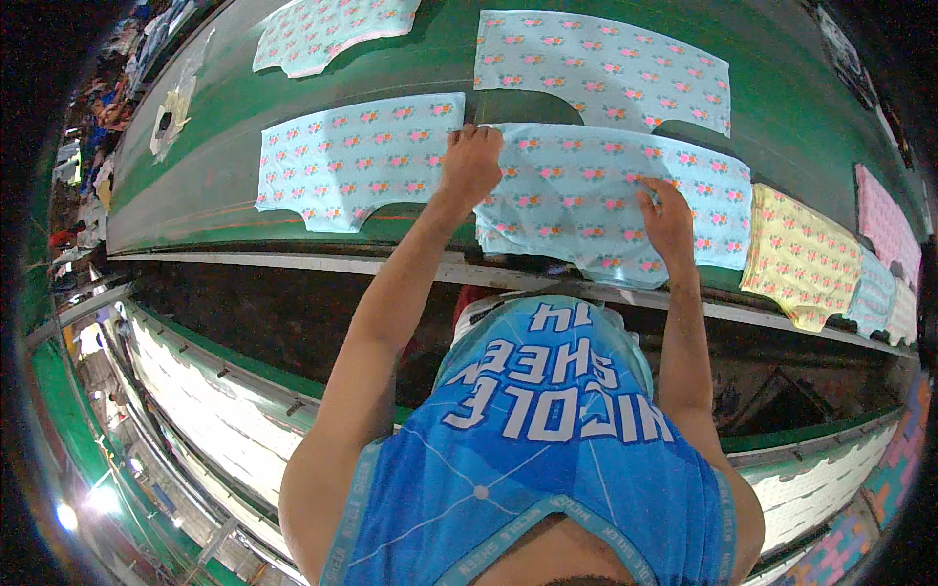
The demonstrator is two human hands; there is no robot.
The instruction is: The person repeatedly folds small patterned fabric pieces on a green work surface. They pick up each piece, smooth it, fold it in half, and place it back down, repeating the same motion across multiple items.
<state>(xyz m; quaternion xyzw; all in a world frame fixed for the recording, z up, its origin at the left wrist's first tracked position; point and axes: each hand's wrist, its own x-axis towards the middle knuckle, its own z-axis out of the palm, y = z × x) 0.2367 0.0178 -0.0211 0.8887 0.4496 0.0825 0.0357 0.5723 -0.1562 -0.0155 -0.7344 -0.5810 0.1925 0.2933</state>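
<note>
A light blue fabric piece with pink flowers (586, 200) lies flat on the green table (391, 59) right in front of me. My left hand (471, 161) is closed on this piece's upper left corner. My right hand (666, 217) presses flat on its middle right part, fingers spread. A second matching blue floral piece (352, 161) lies just to the left, its edge next to my left hand. Two more blue floral pieces lie farther back, one at the far left (327, 31) and one at the far right (601, 68).
A yellow floral piece (796, 256) hangs over the table's front edge at the right, with a pale blue one (873, 293) and a pink one (884, 223) beyond. A metal rail (293, 262) runs along the table front. Below are long white frames (225, 410).
</note>
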